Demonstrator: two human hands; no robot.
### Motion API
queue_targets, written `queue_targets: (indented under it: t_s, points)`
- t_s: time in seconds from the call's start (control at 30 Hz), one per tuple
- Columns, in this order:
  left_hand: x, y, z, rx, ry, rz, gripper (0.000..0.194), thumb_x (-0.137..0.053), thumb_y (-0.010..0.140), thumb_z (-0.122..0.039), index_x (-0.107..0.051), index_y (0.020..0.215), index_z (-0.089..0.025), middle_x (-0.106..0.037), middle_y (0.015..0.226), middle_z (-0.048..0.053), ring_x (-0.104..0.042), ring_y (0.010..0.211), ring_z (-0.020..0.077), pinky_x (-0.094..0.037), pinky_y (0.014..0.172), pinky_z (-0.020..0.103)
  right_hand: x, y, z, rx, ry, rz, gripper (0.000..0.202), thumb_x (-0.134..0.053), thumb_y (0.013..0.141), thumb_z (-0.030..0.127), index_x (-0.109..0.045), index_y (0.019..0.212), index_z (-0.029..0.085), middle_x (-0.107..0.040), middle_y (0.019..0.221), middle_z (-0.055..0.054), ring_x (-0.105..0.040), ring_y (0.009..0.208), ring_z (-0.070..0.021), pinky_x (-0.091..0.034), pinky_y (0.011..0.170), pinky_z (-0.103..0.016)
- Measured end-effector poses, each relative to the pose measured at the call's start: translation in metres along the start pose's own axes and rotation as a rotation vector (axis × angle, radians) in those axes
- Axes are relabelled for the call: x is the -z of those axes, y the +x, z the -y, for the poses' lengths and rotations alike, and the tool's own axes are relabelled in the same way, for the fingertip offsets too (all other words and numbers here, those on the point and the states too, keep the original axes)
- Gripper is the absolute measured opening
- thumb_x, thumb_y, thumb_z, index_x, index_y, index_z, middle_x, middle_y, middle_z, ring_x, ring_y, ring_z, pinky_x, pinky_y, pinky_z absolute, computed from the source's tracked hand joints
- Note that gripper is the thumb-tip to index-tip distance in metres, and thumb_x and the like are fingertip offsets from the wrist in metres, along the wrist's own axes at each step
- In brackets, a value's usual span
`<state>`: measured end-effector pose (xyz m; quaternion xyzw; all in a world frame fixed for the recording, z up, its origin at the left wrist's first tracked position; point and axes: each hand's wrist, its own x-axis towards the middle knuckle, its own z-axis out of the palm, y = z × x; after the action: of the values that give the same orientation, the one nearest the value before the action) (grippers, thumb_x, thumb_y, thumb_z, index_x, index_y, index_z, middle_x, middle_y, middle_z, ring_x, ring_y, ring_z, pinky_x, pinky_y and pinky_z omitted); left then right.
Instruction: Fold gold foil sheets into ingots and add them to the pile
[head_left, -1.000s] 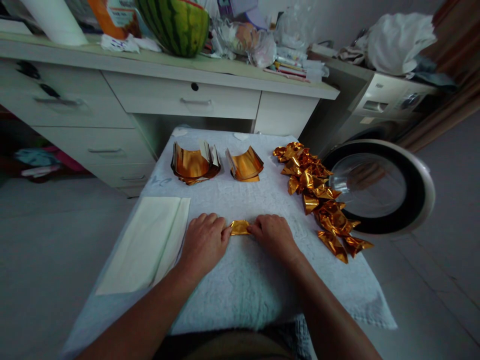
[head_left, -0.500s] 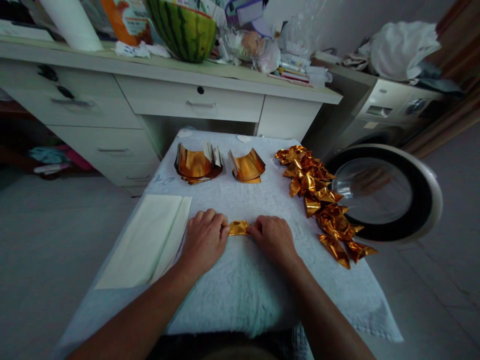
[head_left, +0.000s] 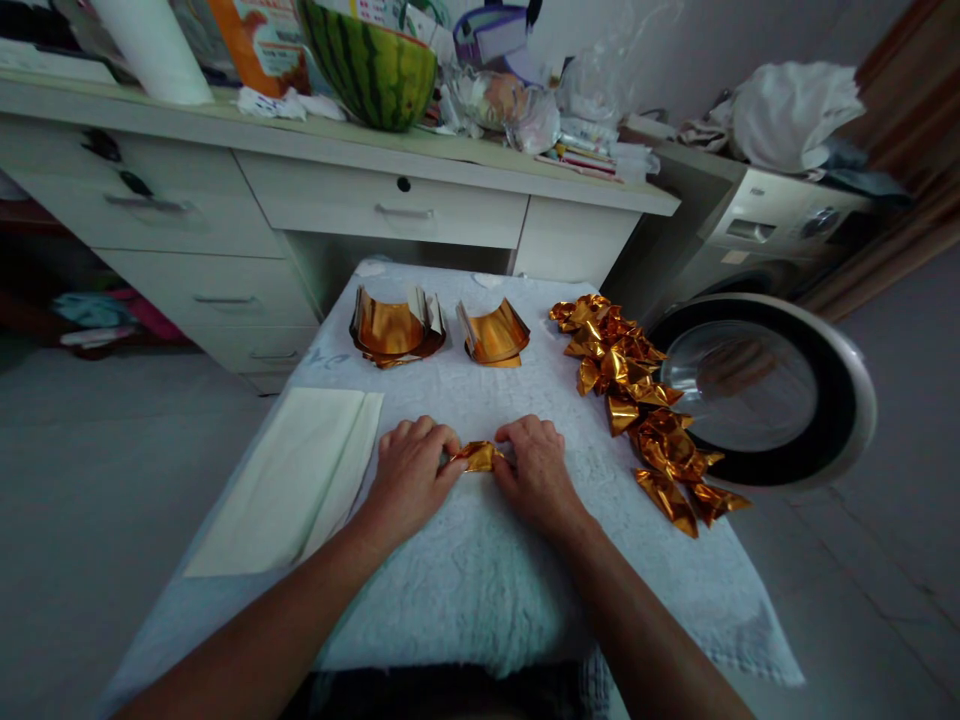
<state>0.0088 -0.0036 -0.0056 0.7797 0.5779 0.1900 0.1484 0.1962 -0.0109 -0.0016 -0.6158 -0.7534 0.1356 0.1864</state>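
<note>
Between my two hands lies a small folded piece of gold foil paper (head_left: 478,456), low on the cloth-covered table (head_left: 450,560). My left hand (head_left: 414,465) pinches its left end between thumb and fingers. At the other end, my right hand (head_left: 536,465) grips the foil with thumb and forefinger. Two curved stacks of gold foil sheets stand beyond the hands, a larger stack (head_left: 394,328) on the left and a smaller stack (head_left: 495,333) beside it. A heap of folded gold foil pieces (head_left: 630,380) runs down the table's right side.
Pale yellowish paper sheets (head_left: 281,480) lie at the table's left. Behind is a white desk (head_left: 450,205) bearing a cut watermelon (head_left: 371,70), plastic bags and a white roll (head_left: 154,50). A washing machine's open round door (head_left: 757,390) stands close to the right edge.
The foil strip was flat and straight; its ends are now bent and twisted. My right hand's fingers have shifted left and closed around its end, and my left thumb has moved onto it.
</note>
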Motion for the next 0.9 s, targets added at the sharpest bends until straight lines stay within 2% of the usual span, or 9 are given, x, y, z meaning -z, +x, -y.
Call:
queue_targets:
  t_s: [0.07,0.2,0.27,0.37,0.53,0.7,0.9]
  points:
    - [0.000,0.001,0.001,-0.014,-0.072,-0.003,0.003,-0.063,0.083,-0.022,-0.060,0.082,-0.022,-0.065,0.090,0.002,-0.055,0.092,0.0247,-0.034,0.081,0.038,0.000,0.000,0.000,0.026,0.038,-0.009,0.019,-0.061,0.085,0.022,-0.065,0.103,0.019,-0.058,0.104,-0.008,-0.047,0.097,-0.0249,-0.034,0.085,-0.038]
    - [-0.002,0.002,0.003,-0.046,-0.267,-0.011,0.006,-0.060,0.084,-0.022,-0.056,0.080,-0.021,-0.064,0.080,-0.001,-0.058,0.084,0.0214,-0.036,0.082,0.037,0.003,0.000,0.000,0.069,0.135,-0.003,0.006,-0.060,0.088,0.023,-0.064,0.088,0.020,-0.059,0.097,-0.006,-0.047,0.094,-0.0234,-0.034,0.083,-0.037]
    - [-0.002,0.002,0.003,-0.031,-0.378,-0.021,0.003,-0.058,0.085,-0.024,-0.056,0.085,-0.021,-0.062,0.079,-0.001,-0.058,0.082,0.0205,-0.038,0.081,0.037,0.004,0.001,-0.001,0.089,0.220,0.001,0.008,-0.056,0.090,0.022,-0.061,0.084,0.019,-0.059,0.089,-0.004,-0.048,0.089,-0.0215,-0.034,0.080,-0.036]
    - [0.000,0.002,0.002,-0.032,-0.509,-0.020,0.012,-0.055,0.087,-0.028,-0.060,0.097,-0.021,-0.061,0.080,0.000,-0.057,0.081,0.0201,-0.041,0.079,0.035,0.005,0.000,-0.002,0.105,0.386,0.015,0.012,-0.052,0.092,0.022,-0.056,0.081,0.020,-0.057,0.077,-0.001,-0.049,0.080,-0.0184,-0.036,0.073,-0.031]
    - [0.009,0.002,-0.002,-0.107,-0.580,0.037,0.027,-0.047,0.093,-0.036,-0.062,0.078,-0.020,-0.059,0.077,0.001,-0.056,0.081,0.0194,-0.041,0.076,0.033,0.006,-0.001,-0.002,0.099,0.551,0.034,0.017,-0.050,0.094,0.028,-0.055,0.080,0.020,-0.055,0.075,-0.001,-0.051,0.076,-0.0168,-0.037,0.069,-0.029]
    - [0.011,0.001,-0.003,-0.072,-0.669,0.039,0.028,-0.048,0.093,-0.037,-0.061,0.075,-0.019,-0.057,0.071,-0.001,-0.056,0.074,0.0176,-0.041,0.071,0.031,0.007,-0.002,-0.002,0.075,0.625,0.085,0.020,-0.050,0.094,0.034,-0.057,0.083,0.020,-0.056,0.077,0.000,-0.051,0.075,-0.0157,-0.038,0.069,-0.028]
    - [0.006,0.001,-0.001,-0.019,-0.713,0.050,0.031,-0.048,0.092,-0.037,-0.062,0.073,-0.018,-0.058,0.072,0.001,-0.055,0.073,0.0180,-0.041,0.070,0.031,0.009,-0.002,0.000,0.088,0.621,0.113,0.032,-0.043,0.098,0.040,-0.054,0.075,0.020,-0.051,0.072,0.001,-0.049,0.074,-0.0148,-0.038,0.070,-0.027]
